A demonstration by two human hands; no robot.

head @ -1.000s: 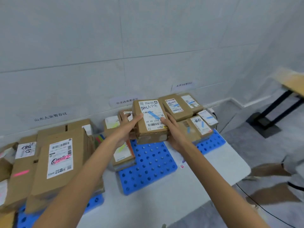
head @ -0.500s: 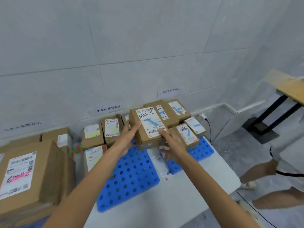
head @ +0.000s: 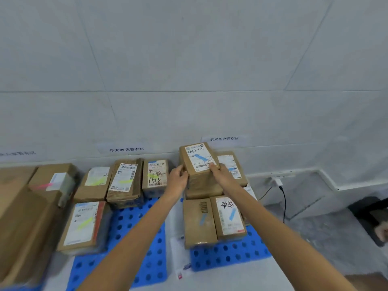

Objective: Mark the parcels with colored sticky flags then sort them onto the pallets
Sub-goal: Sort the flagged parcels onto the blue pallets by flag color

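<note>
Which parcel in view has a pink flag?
The brown box at far left, its pink flag beside the white label. The middle parcels carry yellow flags, the right ones blue.

Even, bright, diffuse light with soft shadows and no glare. Wide-angle bending curves the wall point(head: 189, 59) lines. The near-left parcels point(head: 23, 217) smear with motion blur.
</note>
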